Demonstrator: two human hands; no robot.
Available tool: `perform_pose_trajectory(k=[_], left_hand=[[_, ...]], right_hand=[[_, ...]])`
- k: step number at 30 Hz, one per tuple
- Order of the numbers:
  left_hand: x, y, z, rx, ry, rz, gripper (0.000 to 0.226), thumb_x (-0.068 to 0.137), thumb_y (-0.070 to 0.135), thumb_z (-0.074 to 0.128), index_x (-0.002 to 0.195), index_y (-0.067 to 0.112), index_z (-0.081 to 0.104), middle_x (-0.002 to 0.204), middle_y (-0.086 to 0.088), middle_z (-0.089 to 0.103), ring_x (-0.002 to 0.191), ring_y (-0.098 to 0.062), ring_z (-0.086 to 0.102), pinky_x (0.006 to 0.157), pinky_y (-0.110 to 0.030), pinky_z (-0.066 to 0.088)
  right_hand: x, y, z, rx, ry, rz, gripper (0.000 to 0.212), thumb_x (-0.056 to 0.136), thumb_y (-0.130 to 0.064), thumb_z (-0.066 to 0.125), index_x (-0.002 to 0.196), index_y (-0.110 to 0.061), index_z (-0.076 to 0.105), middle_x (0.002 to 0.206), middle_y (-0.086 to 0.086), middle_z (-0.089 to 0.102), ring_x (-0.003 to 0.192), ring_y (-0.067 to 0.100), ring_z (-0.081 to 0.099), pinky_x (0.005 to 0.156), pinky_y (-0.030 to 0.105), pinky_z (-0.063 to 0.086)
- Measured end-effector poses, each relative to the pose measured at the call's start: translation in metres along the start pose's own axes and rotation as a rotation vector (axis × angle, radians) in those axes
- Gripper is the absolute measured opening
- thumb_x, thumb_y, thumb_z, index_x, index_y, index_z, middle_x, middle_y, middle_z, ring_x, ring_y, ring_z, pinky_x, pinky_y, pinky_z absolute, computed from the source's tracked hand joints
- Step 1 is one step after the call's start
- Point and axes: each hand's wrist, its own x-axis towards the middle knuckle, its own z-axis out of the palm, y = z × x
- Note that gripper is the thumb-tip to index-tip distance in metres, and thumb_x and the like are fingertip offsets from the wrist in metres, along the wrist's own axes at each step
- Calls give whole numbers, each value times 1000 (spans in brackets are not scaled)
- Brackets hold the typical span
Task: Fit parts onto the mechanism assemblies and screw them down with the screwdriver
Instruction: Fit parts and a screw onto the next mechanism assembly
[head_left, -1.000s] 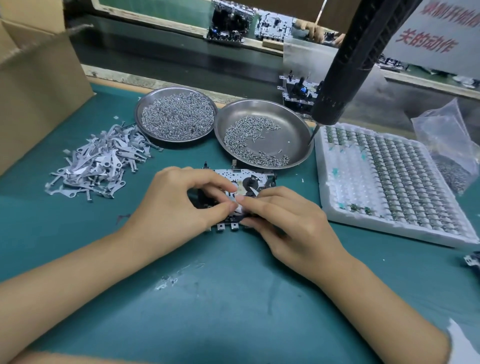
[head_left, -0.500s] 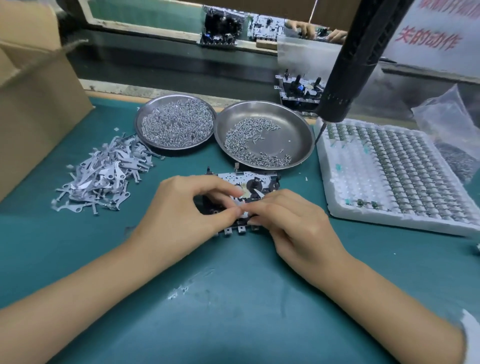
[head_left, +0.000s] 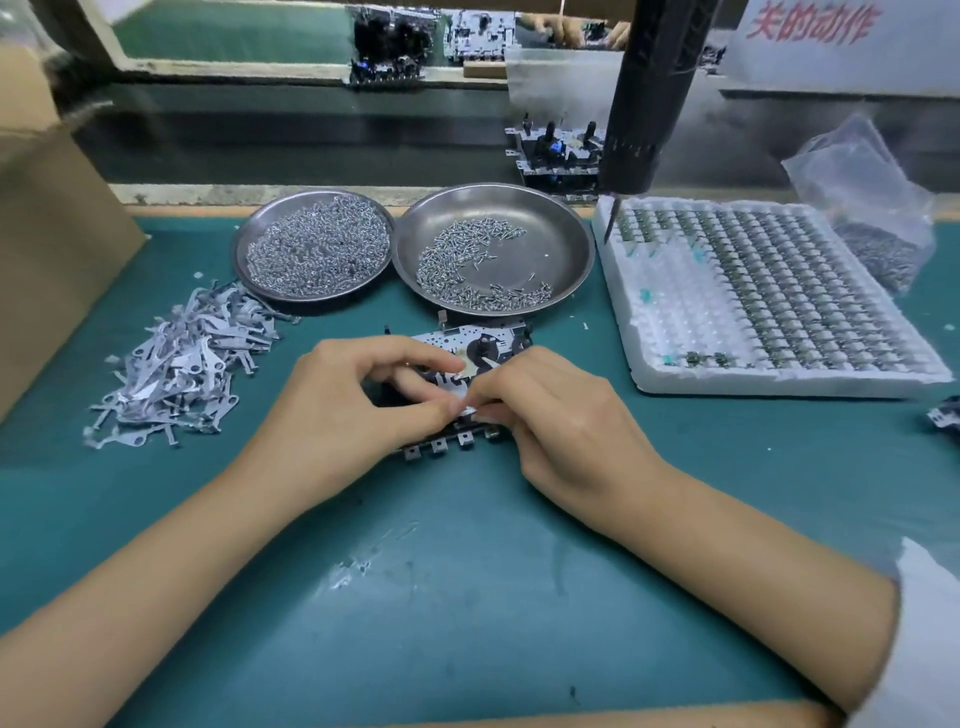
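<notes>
Both hands, left hand (head_left: 353, 400) and right hand (head_left: 550, 410), pinched a small pale part (head_left: 470, 406) over the mechanism assembly (head_left: 467, 343) on the desk (head_left: 467, 597).

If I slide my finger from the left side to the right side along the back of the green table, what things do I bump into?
cardboard box → pile of flat metal parts → full dish of screws → half-empty dish of screws → white foam tray → plastic bag

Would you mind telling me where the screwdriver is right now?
The screwdriver hangs at the upper right of the head view, its tip over the near-left corner of the white foam tray, right of the sparser screw dish.
</notes>
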Motion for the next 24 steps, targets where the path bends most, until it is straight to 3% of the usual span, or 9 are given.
perform_pose_trajectory(k=[4, 7, 9, 12, 18, 24], left_hand=[[0, 1, -1, -21, 5, 2, 27, 72, 15, 80, 88, 36, 73, 69, 6, 73, 65, -1, 62, 66, -11, 47], [0, 2, -1, -37, 21, 2, 26, 70, 20, 81, 89, 35, 72, 71, 7, 73, 66, -5, 64, 66, -17, 53], [0, 2, -1, -14, 37, 15, 26, 70, 22, 81, 90, 36, 71, 71, 9, 73, 65, -1, 62, 66, -14, 51], [-1, 1, -1, 19, 48, 15, 25, 69, 27, 81, 89, 37, 71, 70, 12, 73, 63, 4, 60, 68, -9, 47], [1, -4, -2, 1, 7, -6, 24, 72, 28, 80, 91, 40, 71, 70, 9, 72, 66, 1, 62, 71, -17, 47], [4, -4, 0, -10, -23, -10, 24, 67, 37, 75, 90, 40, 70, 70, 11, 72, 69, 4, 63, 75, -23, 43]], right_hand=[[2, 2, -2, 51, -6, 7, 8, 83, 7, 62, 90, 5, 66, 81, 14, 64, 76, 33, 60, 63, 44, 51], [2, 7, -4, 120, -4, 44, 10, 83, 1, 69, 92, 5, 67, 87, 14, 64, 82, 32, 60, 75, 39, 50], [2, 10, -6, 140, -5, 57, 10, 82, -2, 71, 89, 5, 69, 89, 13, 64, 83, 29, 61, 78, 31, 49], [0, 10, -6, 118, -25, 67, 10, 83, -5, 71, 84, 4, 70, 89, 13, 65, 83, 27, 62, 77, 26, 48], [0, 0, 2, -37, 3, 61, 11, 86, 1, 60, 80, 9, 66, 86, 20, 63, 77, 35, 60, 63, 43, 52], [-1, 0, 5, -39, 28, 83, 9, 84, 2, 61, 78, 7, 65, 83, 18, 61, 73, 34, 58, 59, 42, 51]])
